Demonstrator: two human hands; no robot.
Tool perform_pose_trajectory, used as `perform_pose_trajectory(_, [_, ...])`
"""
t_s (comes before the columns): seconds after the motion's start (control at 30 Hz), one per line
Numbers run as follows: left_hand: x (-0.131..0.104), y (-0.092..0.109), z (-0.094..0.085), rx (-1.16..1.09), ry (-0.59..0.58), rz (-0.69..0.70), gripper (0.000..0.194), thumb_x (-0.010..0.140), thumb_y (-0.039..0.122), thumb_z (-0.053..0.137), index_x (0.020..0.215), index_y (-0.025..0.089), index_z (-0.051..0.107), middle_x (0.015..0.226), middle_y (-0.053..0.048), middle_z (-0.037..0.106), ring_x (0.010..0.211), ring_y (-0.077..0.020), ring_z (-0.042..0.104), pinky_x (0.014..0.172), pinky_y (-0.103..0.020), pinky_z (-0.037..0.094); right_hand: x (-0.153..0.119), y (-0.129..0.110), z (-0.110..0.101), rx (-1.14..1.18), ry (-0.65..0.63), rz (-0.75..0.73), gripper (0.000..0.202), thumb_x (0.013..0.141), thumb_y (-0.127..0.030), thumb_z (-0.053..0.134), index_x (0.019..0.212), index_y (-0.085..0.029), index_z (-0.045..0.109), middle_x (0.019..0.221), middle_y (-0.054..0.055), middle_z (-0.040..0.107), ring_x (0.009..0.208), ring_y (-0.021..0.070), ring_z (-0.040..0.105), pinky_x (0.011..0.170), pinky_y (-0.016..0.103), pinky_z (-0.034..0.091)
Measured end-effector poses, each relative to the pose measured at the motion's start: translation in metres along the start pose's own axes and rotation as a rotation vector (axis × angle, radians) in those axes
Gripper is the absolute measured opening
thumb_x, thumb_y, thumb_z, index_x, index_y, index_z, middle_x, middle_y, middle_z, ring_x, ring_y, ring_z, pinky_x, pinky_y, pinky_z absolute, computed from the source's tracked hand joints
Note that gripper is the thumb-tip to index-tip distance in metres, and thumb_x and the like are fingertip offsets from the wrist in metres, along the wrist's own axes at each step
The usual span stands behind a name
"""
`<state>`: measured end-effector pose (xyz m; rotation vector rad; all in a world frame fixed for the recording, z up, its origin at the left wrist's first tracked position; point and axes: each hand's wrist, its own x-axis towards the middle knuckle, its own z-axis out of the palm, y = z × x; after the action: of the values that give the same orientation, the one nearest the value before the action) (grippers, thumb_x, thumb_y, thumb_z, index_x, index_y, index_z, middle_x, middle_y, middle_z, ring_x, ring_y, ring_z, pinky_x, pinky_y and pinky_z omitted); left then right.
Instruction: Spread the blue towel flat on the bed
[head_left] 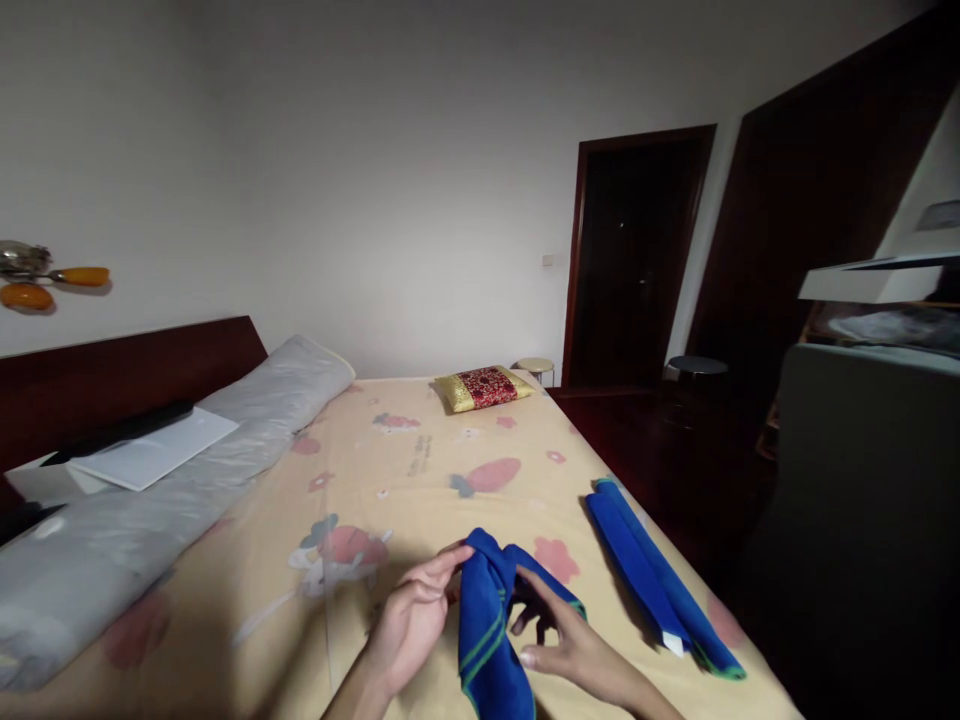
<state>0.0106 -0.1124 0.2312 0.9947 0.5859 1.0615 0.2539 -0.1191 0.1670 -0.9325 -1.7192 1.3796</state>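
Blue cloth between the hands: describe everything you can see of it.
The blue cloth looks like soft fabric with green edging. It is looped over itself near the top, one folded end toward the wearer, another reaching right. The left hand touches its upper left; the right hand is at its right.

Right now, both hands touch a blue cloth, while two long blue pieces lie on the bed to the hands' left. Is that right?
The left hand and right hand do touch a blue cloth, but the two long blue pieces lie on the bed to the hands' right, not left, as the head view shows.
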Motion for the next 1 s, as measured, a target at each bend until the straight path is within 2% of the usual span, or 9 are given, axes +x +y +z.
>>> perform_pose_trajectory(0.1, [-0.009,0.002,0.015,-0.045,-0.092,0.006,0.056,0.062,0.023,0.052,0.115,0.014,0.068,0.135,-0.013,0.057,0.132,-0.0346,0.04,0.106,-0.047,0.03,-0.002,-0.006,0.013,0.15,0.035,-0.022,0.101,0.065,-0.057,0.076,0.146,-0.026,0.026,0.134,0.014,0.05,0.102,0.0237,0.058,0.087,0.041,0.048])
perform_pose_trajectory(0.23, [-0.015,-0.002,0.023,-0.045,-0.174,-0.042,0.056,0.064,0.022,0.056,0.117,0.016,0.068,0.146,-0.013,0.046,0.135,-0.0395,0.034,0.099,-0.048,0.036,0.001,-0.015,0.019,0.144,0.067,-0.005,0.078,0.063,-0.052,0.078,0.129,-0.022,0.049,0.109,0.007,0.061,0.09,0.0213,0.057,0.08,0.035,0.046])
perform_pose_trajectory(0.33, [-0.016,-0.009,0.022,-0.025,-0.172,-0.056,0.055,0.064,0.022,0.055,0.117,0.017,0.068,0.146,-0.012,0.047,0.14,-0.0394,0.026,0.1,-0.049,0.036,0.0,-0.018,0.021,0.032,0.002,0.067,0.047,0.066,-0.055,0.075,0.092,-0.017,0.064,0.076,-0.001,0.056,0.072,0.0154,0.049,0.067,0.03,0.04])
perform_pose_trajectory(0.4, [-0.016,-0.014,0.02,-0.021,-0.173,-0.069,0.054,0.064,0.023,0.055,0.117,0.018,0.068,0.147,-0.011,0.046,0.142,-0.0382,0.022,0.101,-0.049,0.035,-0.002,-0.017,0.022,-0.02,0.006,0.12,0.044,0.068,-0.059,0.071,0.075,-0.016,0.062,0.067,-0.003,0.05,0.068,0.0137,0.044,0.065,0.029,0.036])
perform_pose_trajectory(0.57, [-0.015,-0.02,0.015,0.07,-0.105,-0.074,0.049,0.069,0.028,0.058,0.117,0.021,0.068,0.149,-0.009,0.044,0.142,-0.0364,0.022,0.105,-0.049,0.033,-0.003,-0.013,0.025,-0.055,0.052,0.103,0.043,0.072,-0.059,0.067,0.068,-0.017,0.061,0.063,-0.002,0.05,0.065,0.0135,0.044,0.064,0.029,0.036])
perform_pose_trajectory(0.67, [-0.015,-0.024,0.012,0.358,-0.046,-0.025,0.047,0.075,0.034,0.064,0.122,0.026,0.064,0.152,-0.007,0.04,0.141,-0.0332,0.027,0.108,-0.044,0.031,-0.002,-0.015,0.026,-0.039,0.082,0.053,0.041,0.075,-0.057,0.065,0.067,-0.017,0.06,0.063,-0.003,0.048,0.064,0.0123,0.042,0.062,0.027,0.035])
perform_pose_trajectory(0.8, [-0.017,-0.032,0.018,0.571,-0.027,0.076,0.05,0.084,0.041,0.06,0.132,0.027,0.05,0.142,-0.011,0.049,0.121,-0.0266,0.05,0.099,-0.04,0.041,-0.001,-0.02,0.022,0.041,0.142,0.026,0.043,0.078,-0.059,0.061,0.071,-0.017,0.056,0.065,-0.004,0.043,0.064,0.0113,0.038,0.06,0.026,0.032])
perform_pose_trajectory(0.9, [-0.02,-0.033,0.025,0.66,-0.019,0.14,0.038,0.085,0.037,0.059,0.12,0.024,0.052,0.128,-0.011,0.056,0.104,-0.0213,0.057,0.087,-0.034,0.046,0.001,-0.025,0.019,0.106,0.17,0.039,0.046,0.077,-0.063,0.059,0.065,-0.019,0.049,0.062,-0.006,0.037,0.06,0.0103,0.034,0.056,0.026,0.028])
perform_pose_trajectory(1.0, [-0.021,-0.033,0.03,0.812,-0.011,0.172,0.025,0.076,0.026,0.065,0.098,0.021,0.057,0.11,-0.008,0.058,0.09,-0.0181,0.058,0.074,-0.029,0.046,0.002,-0.03,0.019,0.105,0.183,0.025,0.048,0.077,-0.063,0.059,0.062,-0.02,0.045,0.06,-0.006,0.034,0.058,0.0099,0.031,0.055,0.027,0.026])
